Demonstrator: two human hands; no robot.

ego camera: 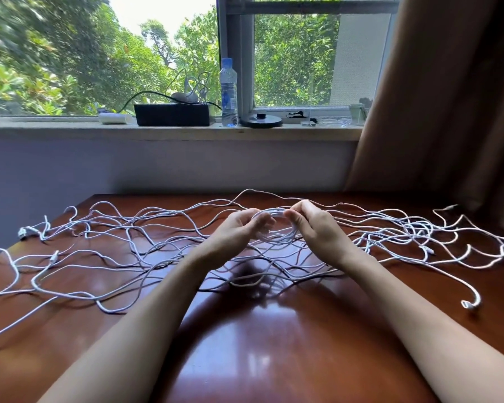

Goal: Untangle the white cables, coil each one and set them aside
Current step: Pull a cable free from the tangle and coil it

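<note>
Beneath the window, white cables (128,251) are strewn across the table (259,344) — one coil (277,228) is pinched above it by left hand (239,228) and right hand (317,228) — and could be snagged loose by trailing strands.

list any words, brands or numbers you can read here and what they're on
No text can be read.
The water bottle on the windowsill has a blue label, but its print is too blurred to read.
The black box beside it shows no lettering.
</note>
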